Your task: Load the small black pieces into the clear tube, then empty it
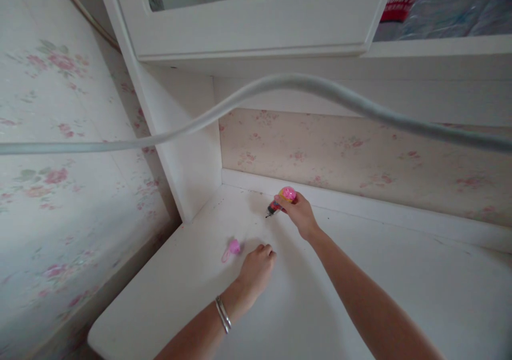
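Observation:
My right hand (299, 214) is closed around a small colourful toy (282, 199) with a pink and yellow top and a dark pointed tip, held just above the white desk top (400, 285) near the back wall. My left hand (256, 268), a silver bangle on its wrist, rests on the desk with its fingers curled under. A small pink object (232, 249) lies on the desk a little to the left of that hand, apart from it.
A thick grey cable (304, 85) hangs across the view in front of me. A white cabinet with a glass door (256, 24) is above the desk. Floral wallpaper (60, 152) covers the left wall and the back panel. The desk's front left corner is rounded.

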Motion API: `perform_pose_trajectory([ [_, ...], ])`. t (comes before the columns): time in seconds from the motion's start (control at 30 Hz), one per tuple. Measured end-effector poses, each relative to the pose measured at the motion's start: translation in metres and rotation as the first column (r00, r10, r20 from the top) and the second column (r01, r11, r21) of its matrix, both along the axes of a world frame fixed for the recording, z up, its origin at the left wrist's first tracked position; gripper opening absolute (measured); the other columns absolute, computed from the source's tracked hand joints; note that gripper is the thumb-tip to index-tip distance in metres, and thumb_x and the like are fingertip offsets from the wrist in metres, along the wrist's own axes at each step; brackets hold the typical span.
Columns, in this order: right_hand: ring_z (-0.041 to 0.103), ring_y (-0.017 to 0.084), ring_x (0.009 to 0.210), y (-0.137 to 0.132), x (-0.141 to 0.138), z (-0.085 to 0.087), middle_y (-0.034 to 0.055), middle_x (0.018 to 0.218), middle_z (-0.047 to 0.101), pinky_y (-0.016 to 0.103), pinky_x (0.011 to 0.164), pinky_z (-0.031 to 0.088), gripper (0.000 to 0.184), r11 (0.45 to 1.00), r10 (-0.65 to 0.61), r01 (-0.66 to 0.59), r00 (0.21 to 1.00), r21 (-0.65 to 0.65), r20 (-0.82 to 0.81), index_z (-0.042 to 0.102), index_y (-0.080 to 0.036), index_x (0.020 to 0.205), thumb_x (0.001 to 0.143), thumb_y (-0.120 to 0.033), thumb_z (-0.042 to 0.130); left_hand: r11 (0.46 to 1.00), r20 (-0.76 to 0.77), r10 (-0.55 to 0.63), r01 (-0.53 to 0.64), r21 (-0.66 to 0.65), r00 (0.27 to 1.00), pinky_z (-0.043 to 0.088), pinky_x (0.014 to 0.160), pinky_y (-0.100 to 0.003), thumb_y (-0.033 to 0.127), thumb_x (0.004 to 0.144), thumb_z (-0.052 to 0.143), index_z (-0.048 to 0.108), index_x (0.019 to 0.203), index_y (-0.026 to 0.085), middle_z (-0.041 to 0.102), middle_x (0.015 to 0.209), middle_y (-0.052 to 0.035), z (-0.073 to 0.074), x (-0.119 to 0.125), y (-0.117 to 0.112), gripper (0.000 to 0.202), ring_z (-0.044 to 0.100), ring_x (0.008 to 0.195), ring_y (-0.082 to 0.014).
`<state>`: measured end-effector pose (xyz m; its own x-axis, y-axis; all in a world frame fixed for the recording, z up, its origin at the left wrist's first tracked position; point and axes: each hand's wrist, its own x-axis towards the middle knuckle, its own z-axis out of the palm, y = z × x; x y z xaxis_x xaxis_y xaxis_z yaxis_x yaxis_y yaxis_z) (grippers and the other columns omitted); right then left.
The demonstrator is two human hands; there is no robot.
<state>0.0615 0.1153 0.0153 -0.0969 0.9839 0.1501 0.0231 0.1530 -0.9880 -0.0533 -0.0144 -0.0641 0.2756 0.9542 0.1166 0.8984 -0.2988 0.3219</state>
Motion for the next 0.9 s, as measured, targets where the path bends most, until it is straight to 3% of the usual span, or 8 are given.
perform_pose_trajectory([
  [0.23, 0.066, 0.02, 0.082, -0.01, -0.002, 0.0, 0.0044, 0.088, 0.07, 0.033, 0.075, 0.054, 0.041, 0.991, -0.006, -0.017, 0.985, -0.135, -0.17, 0.064, -0.02, 0.092, 0.064, -0.048, 0.075, 0.995, 0.216, 0.096, -0.099, 0.002, 0.972, 0.043, 0.09, -0.038, 0.0, 0.079, 0.043, 0.066, 0.086, 0.015, 0.062, 0.099, -0.0127, -0.003, -0.012, 0.031, 0.028, 0.055, 0.099, -0.0237],
  [0.4, 0.064, 0.019, 0.085, -0.013, 0.011, -0.01, 0.0036, 0.086, 0.069, 0.035, 0.08, 0.053, 0.035, 0.984, -0.016, -0.029, 0.969, -0.178, -0.245, 0.064, -0.02, 0.088, 0.066, -0.046, 0.075, 0.975, 0.505, 0.193, -0.221, -0.004, 0.841, 0.04, 0.094, -0.035, 0.009, 0.082, 0.048, 0.067, 0.082, 0.019, 0.063, 0.097, -0.0088, -0.002, -0.02, 0.049, 0.021, 0.056, 0.099, -0.0207],
  [0.5, 0.062, 0.018, 0.089, -0.014, 0.017, -0.012, 0.0034, 0.09, 0.069, 0.035, 0.083, 0.052, 0.032, 0.977, -0.019, -0.056, 0.938, -0.205, -0.346, 0.065, -0.021, 0.088, 0.069, -0.045, 0.073, 0.95, 0.67, 0.265, -0.306, -0.059, 0.693, 0.046, 0.081, -0.031, 0.02, 0.084, 0.05, 0.067, 0.094, 0.019, 0.064, 0.091, -0.0067, 0.001, -0.018, 0.05, 0.019, 0.06, 0.086, -0.0179],
  [0.6, 0.061, 0.017, 0.089, -0.016, 0.017, -0.011, 0.0026, 0.09, 0.069, 0.035, 0.085, 0.052, 0.028, 0.965, -0.016, -0.102, 0.897, -0.242, -0.441, 0.065, -0.022, 0.086, 0.071, -0.045, 0.072, 0.943, 0.794, 0.286, -0.303, -0.135, 0.536, 0.048, 0.065, -0.026, 0.025, 0.084, 0.051, 0.06, 0.114, 0.021, 0.064, 0.094, -0.0061, 0.005, -0.012, 0.043, 0.032, 0.062, 0.076, -0.0148],
  [0.77, 0.061, 0.016, 0.087, -0.025, 0.011, -0.008, 0.0011, 0.089, 0.069, 0.034, 0.085, 0.052, 0.026, 0.945, -0.015, -0.155, 0.859, -0.289, -0.511, 0.065, -0.023, 0.085, 0.072, -0.044, 0.072, 0.95, 0.955, 0.288, -0.146, -0.276, 0.067, 0.046, 0.062, -0.021, 0.021, 0.073, 0.064, 0.059, 0.119, 0.027, 0.056, 0.102, -0.0029, 0.008, -0.005, 0.034, 0.047, 0.056, 0.074, -0.0101],
  [0.9, 0.062, 0.016, 0.089, -0.03, 0.011, -0.006, 0.0014, 0.091, 0.069, 0.032, 0.084, 0.052, 0.027, 0.939, 0.006, -0.179, 0.862, -0.294, -0.506, 0.065, -0.022, 0.085, 0.072, -0.045, 0.072, 0.952, 0.96, 0.267, -0.132, -0.276, -0.083, 0.042, 0.059, -0.019, 0.018, 0.069, 0.067, 0.055, 0.125, 0.03, 0.055, 0.097, -0.0004, 0.006, -0.006, 0.035, 0.059, 0.052, 0.07, -0.0078],
])
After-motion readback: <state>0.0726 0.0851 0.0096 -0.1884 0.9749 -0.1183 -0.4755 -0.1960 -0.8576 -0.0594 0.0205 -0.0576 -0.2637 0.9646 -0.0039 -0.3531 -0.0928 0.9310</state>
